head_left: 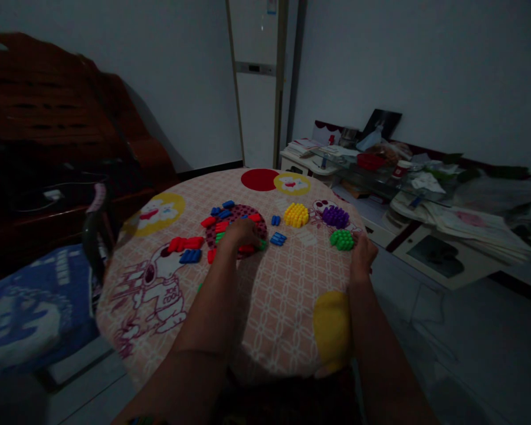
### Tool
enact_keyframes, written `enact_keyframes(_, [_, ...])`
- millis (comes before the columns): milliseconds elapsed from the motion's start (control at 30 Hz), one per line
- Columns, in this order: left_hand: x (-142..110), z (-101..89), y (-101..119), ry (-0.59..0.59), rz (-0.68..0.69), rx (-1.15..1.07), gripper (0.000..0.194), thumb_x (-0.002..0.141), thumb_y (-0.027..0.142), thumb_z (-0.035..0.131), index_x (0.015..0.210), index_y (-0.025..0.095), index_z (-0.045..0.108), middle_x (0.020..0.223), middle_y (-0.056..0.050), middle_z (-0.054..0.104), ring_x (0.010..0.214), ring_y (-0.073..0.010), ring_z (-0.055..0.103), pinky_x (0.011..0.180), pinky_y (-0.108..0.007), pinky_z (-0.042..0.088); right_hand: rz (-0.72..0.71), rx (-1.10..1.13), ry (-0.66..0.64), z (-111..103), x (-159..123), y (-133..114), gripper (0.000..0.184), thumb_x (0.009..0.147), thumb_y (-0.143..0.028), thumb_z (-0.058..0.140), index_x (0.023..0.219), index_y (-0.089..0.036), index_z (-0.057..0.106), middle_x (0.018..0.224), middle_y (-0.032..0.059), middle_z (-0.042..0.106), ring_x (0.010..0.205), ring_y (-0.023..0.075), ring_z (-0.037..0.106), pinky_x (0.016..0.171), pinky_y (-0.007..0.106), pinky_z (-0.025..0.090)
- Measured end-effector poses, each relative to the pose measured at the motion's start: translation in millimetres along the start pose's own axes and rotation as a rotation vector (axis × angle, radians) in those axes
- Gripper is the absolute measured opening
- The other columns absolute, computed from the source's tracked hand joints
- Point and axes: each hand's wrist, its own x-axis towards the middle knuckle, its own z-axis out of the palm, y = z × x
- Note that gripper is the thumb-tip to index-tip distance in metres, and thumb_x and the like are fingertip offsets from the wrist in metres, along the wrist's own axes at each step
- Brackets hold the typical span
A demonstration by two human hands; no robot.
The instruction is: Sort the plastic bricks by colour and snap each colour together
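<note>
My left hand (242,232) reaches over a loose spread of small plastic pieces, its fingers bent down and closed among them. A green piece (262,244) shows at its fingertips; whatever the fingers hold is hidden. Red pieces (186,244) and blue pieces (190,256) lie to its left, more blue pieces (278,238) to its right. At the table's right edge, my right hand (363,251) rests beside a tight green cluster (342,239), fingers loosely apart, with nothing visible in them. Behind that cluster sit a purple cluster (335,216) and a yellow cluster (296,215) of knobbly pieces.
A patterned pink cloth covers the round table (274,301). On the left stand a chair with a blue cushion (44,307) and a wooden bench (48,112). A low cabinet (442,254) heaped with papers and bags runs along the right. A tall white unit (257,112) stands behind.
</note>
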Motion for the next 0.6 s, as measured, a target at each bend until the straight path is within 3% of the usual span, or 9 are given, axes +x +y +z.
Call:
enact_keyframes(200, [5.0,8.9,23.1,-0.008,0.073,-0.016,0.016,0.065,0.018,0.077,0.080,0.019,0.071,0.089,-0.004,0.074,0.083,-0.0198,0.066,0.064,-0.022,0.041,0.011,-0.003,0.003,-0.3,-3.4,-9.1,0.045,0.082,-0.048,0.043,0.085,-0.014,0.074,0.083,0.0088,0.075,0.083,0.0226,0.068,0.079,0.035,0.052])
enact_keyframes(367, [10.8,13.0,35.7,0.127,0.171,-0.134,0.022,0.070,0.021,0.075,0.092,0.020,0.072,0.098,-0.004,0.075,0.087,-0.0181,0.066,0.069,-0.022,0.044,0.015,0.026,0.008,0.9,-0.5,-1.7,0.046,0.083,-0.049,0.044,0.085,-0.014,0.073,0.083,0.0076,0.075,0.081,0.0221,0.068,0.079,0.036,0.053])
enact_keyframes(500, [16.5,28.9,74.9,0.173,0.398,-0.390,0.023,0.071,0.014,0.072,0.093,0.017,0.073,0.090,-0.002,0.073,0.082,-0.0151,0.064,0.072,-0.022,0.046,0.024,0.055,0.014,2.1,0.2,1.7,0.046,0.082,-0.051,0.045,0.086,-0.014,0.074,0.082,0.0072,0.074,0.079,0.0221,0.068,0.077,0.036,0.053])
enact_keyframes(600, [20.8,47.5,115.5,0.158,0.467,-0.516,0.024,0.068,0.012,0.072,0.092,0.016,0.073,0.082,0.000,0.070,0.075,-0.0142,0.062,0.071,-0.024,0.047,0.024,0.046,0.010,1.9,-0.3,1.8,0.045,0.083,-0.049,0.045,0.086,-0.014,0.074,0.082,0.0069,0.074,0.080,0.0217,0.068,0.077,0.035,0.053])
